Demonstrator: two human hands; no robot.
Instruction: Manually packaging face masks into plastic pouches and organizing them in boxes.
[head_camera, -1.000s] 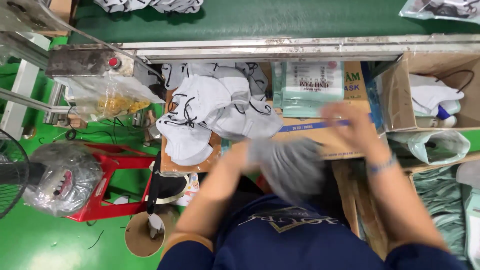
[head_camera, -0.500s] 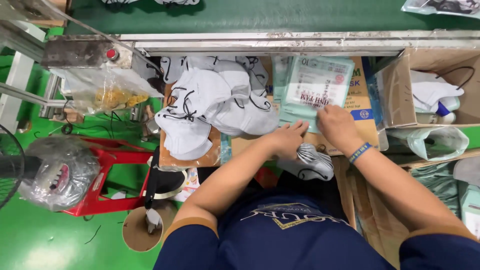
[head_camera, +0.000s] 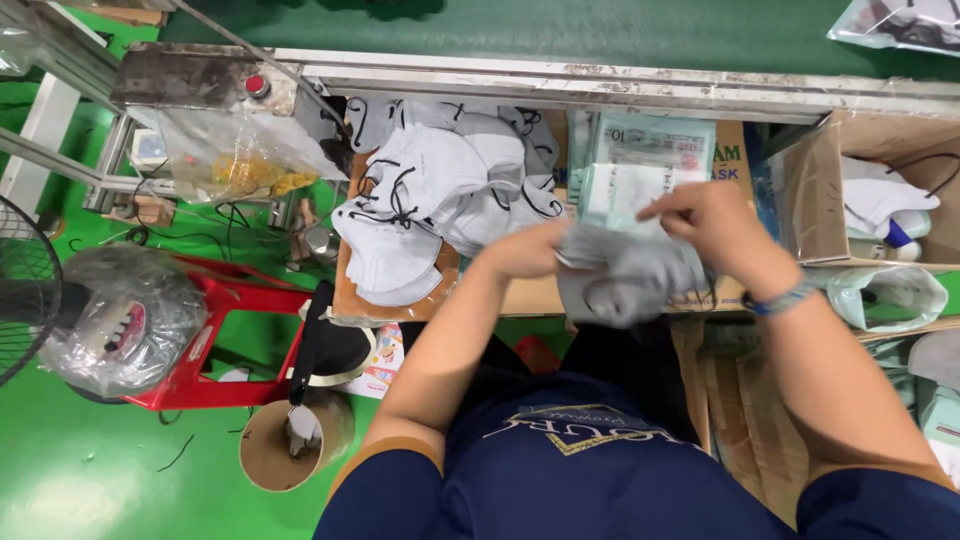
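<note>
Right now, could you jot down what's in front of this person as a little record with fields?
left hand: grips one end of a grey face mask
right hand: pinches the mask from above
behind the hands: stack of flat pale green packets
left of the hands: pile of white masks with black loops
far side: green conveyor belt
floor at left: red stool, cardboard tube

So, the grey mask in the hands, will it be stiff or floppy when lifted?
Probably floppy: the grey mask sags and folds between the left hand and right hand. Likely light, since fingertips alone carry it. Its loops may snag.
</note>
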